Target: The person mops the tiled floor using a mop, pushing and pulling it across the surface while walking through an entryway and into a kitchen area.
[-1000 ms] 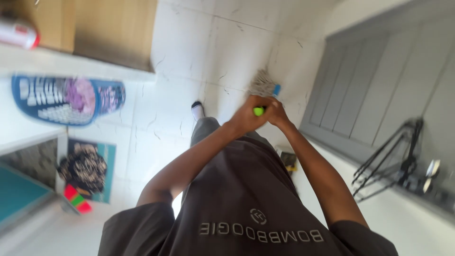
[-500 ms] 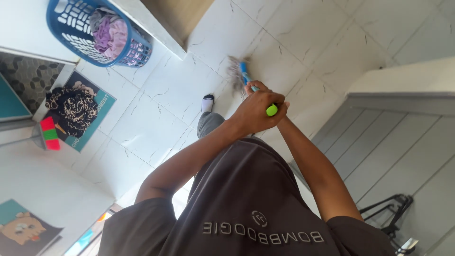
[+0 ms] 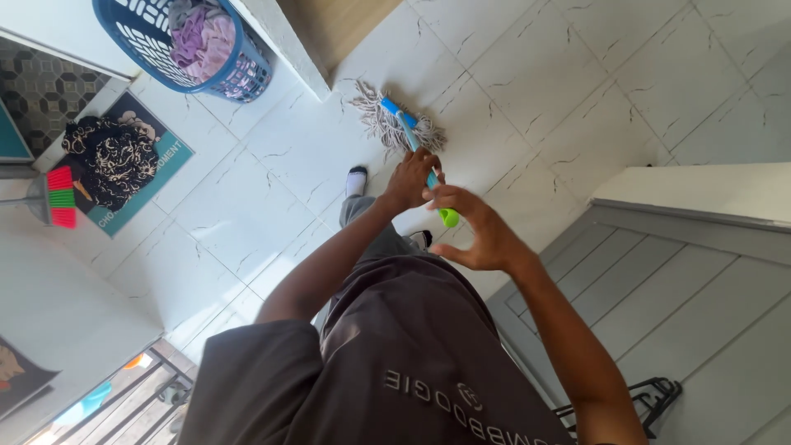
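White marble-look floor tiles [image 3: 577, 74] with thin dark veins fill the room, bright in daylight. A grey panelled door [image 3: 659, 313] stands on the right. Far left, a blue laundry basket [image 3: 239, 70] of clothes sits by a white wall [image 3: 280, 33], near a teal mat [image 3: 156, 165].

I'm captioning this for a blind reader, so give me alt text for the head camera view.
Seen from above, a person's left hand grips a blue mop handle whose string head rests on white floor tiles, while the right hand opens beside the handle's green tip. A blue laundry basket stands nearby.
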